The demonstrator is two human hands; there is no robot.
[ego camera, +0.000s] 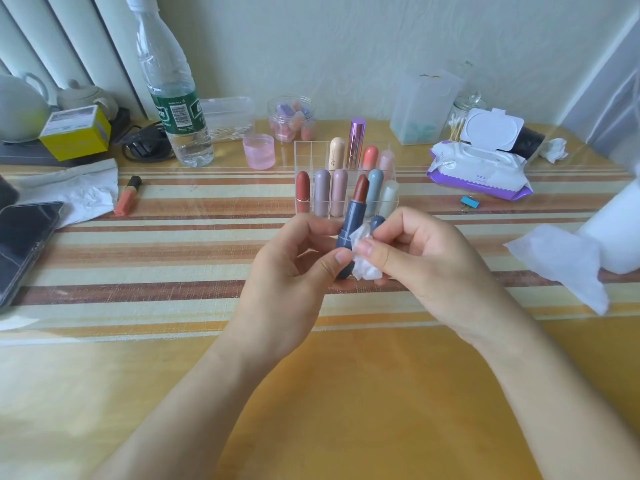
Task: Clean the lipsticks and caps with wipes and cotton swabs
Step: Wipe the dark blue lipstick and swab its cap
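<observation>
Lipstick (348, 233): centre of frame, uncapped blue tube tilted up-frame; light and stiff, and its smooth shell probably turns slippery once damp.
Bullet (361, 188): brown-red, wound out; likely soft and waxy, so it would smear or snap. The lower barrel looks the safer place to take hold.
Left hand (294, 261): thumb and fingers pinch the tube's barrel.
Right hand (426, 258): thumb presses the wipe against the tube's side, fingers curled round it.
Wipe (363, 266): small crumpled piece, limp, touching the barrel.
Cap (377, 223): blue, tucked among the right fingers; small, hollow, easily dropped.
Organizer (306, 154): clear acrylic grid just above the hands; capped lipsticks stand upright in two rows.
Wipes pack (478, 171): upper right, flap lid open.
Glass jar (460, 123): behind the pack, cotton swabs standing inside.
Clear box (225, 121): upper centre-left, cotton swabs lying inside.
Round jar (292, 117): beside that box, small pink and purple tubes heaped inside.
</observation>
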